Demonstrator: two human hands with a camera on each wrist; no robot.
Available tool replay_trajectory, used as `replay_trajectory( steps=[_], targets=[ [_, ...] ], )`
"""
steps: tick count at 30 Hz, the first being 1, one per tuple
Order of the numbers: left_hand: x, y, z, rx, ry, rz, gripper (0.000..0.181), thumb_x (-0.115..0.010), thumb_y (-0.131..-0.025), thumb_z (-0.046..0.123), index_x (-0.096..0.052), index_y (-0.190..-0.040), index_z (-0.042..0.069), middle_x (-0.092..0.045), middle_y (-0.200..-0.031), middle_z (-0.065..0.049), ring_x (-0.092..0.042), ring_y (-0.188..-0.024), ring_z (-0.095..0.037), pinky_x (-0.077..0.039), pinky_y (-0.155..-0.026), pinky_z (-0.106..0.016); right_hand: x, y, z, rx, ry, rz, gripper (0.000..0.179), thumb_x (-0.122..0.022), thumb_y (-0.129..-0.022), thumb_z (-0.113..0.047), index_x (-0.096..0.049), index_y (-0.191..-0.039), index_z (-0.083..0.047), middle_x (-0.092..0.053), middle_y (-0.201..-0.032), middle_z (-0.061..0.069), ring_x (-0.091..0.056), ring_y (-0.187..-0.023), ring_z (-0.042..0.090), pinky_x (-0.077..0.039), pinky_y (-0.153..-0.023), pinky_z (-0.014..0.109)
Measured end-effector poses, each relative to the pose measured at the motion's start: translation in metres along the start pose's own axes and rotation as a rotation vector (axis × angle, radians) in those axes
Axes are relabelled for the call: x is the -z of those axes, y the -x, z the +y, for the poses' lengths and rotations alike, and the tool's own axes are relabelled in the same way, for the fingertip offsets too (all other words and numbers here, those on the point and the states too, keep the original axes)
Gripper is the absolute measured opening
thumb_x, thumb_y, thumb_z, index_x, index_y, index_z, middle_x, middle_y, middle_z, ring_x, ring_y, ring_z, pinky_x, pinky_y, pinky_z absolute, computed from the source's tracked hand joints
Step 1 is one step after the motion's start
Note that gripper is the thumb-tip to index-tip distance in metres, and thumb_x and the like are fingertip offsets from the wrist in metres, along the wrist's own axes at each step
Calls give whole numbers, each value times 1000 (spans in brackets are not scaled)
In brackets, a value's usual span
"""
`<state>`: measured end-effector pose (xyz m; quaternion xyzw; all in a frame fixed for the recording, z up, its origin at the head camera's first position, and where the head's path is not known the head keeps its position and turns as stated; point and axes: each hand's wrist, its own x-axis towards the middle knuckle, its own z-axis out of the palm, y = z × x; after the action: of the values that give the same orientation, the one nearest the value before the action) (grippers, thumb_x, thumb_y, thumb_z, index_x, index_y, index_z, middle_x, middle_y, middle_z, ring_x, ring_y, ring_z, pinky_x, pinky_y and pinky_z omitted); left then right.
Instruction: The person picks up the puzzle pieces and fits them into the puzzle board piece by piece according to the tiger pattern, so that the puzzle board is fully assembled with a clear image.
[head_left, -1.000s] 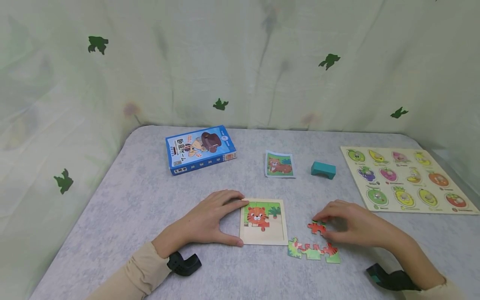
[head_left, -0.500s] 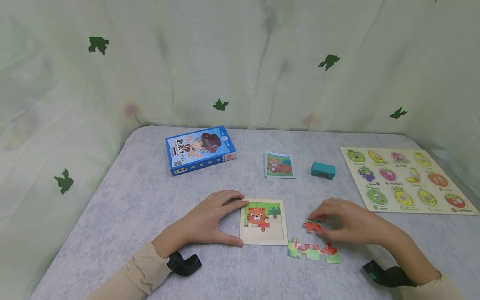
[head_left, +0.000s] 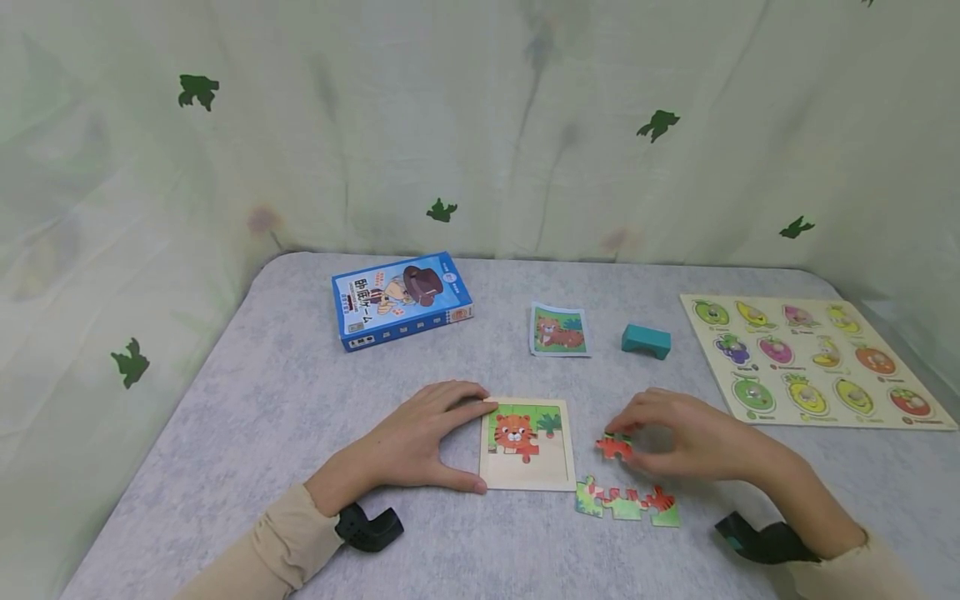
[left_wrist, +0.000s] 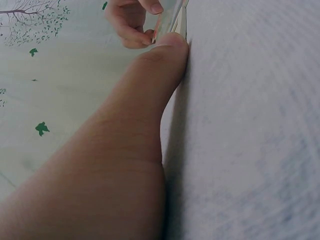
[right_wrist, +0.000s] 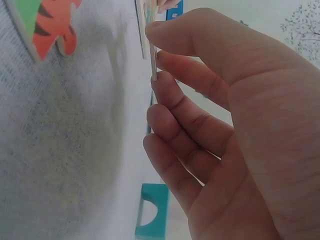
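In the head view, a small wooden puzzle tray (head_left: 525, 475) lies at the middle, with a tiger's face and some green background fitted into its upper part. My left hand (head_left: 416, 437) rests at the tray's left side, fingertips on the upper left corner and thumb by the lower left. Just right of the tray, my right hand (head_left: 690, 437) pinches an orange striped puzzle piece (head_left: 615, 448) between thumb and fingers. The right wrist view shows that piece (right_wrist: 154, 65) edge-on, above the table. Several more puzzle pieces (head_left: 626, 507) lie in a row below it.
Behind the tray lie a picture card (head_left: 558, 331) and a teal arch block (head_left: 647, 341). A blue game box (head_left: 401, 300) is at the back left. On the right is a fruit puzzle board (head_left: 765, 367). A pale curtain (head_left: 480, 125) hangs behind the table.
My right hand has moved left toward the tray, carrying the orange striped puzzle piece. The left hand and the tray have stayed in place.
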<state>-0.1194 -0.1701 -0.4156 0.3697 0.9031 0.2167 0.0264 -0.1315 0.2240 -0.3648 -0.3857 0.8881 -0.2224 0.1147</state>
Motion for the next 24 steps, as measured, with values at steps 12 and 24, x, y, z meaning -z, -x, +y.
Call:
replay_trajectory(
  steps=[12,24],
  targets=[
    [0,-1,-1,4,-9,-15,97,-65,-78,83,-46,-156,29,-42,-157,7,-36,-147,-16,-31,-123,-46,-1,-11,-7,56,-7,23,27,-79,-93,-30,-75,-119,-31,-67,-110,-22,-62,-99,4,-58,-86,30],
    [0,-1,-1,3,-12,-11,96,-64,-79,84,-46,-156,30,-42,-157,8,-36,-147,-15,-33,-122,-46,-3,-22,-10,99,-9,29,27,-79,-93,-28,-75,-119,-30,-67,-109,-22,-63,-100,5,-58,-87,31]
  ],
)
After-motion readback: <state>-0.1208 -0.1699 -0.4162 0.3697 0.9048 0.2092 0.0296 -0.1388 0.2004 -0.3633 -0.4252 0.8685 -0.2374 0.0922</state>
